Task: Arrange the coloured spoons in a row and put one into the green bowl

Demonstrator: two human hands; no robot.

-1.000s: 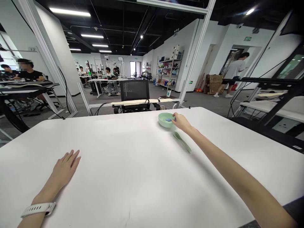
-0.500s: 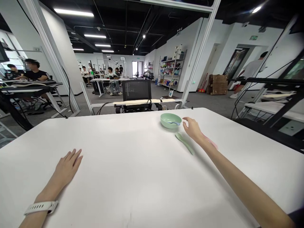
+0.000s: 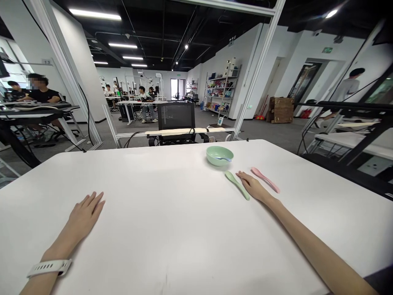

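Observation:
My right hand (image 3: 252, 186) lies flat on the white table, fingers stretched out and holding nothing. It is between a green spoon (image 3: 237, 185) on its left and a pink spoon (image 3: 265, 179) on its right. A green bowl (image 3: 219, 157) stands just beyond my fingertips, with a small blue spoon (image 3: 223, 159) inside it. On the left side of the table my left hand (image 3: 84, 217) rests palm down, fingers extended, with nothing in it and no object near. A pale watch band (image 3: 49, 267) circles that wrist.
The white tabletop (image 3: 147, 196) ends at a far edge behind the bowl. Past it stand a metal frame bar (image 3: 184, 132) and a black mesh chair (image 3: 176, 116). A black rack (image 3: 346, 172) runs along the right. People sit at desks in the background.
My right hand has come back from beside the bowl and down onto the table, uncovering the pink spoon. My left hand has hardly moved. A person at the far right has walked further right.

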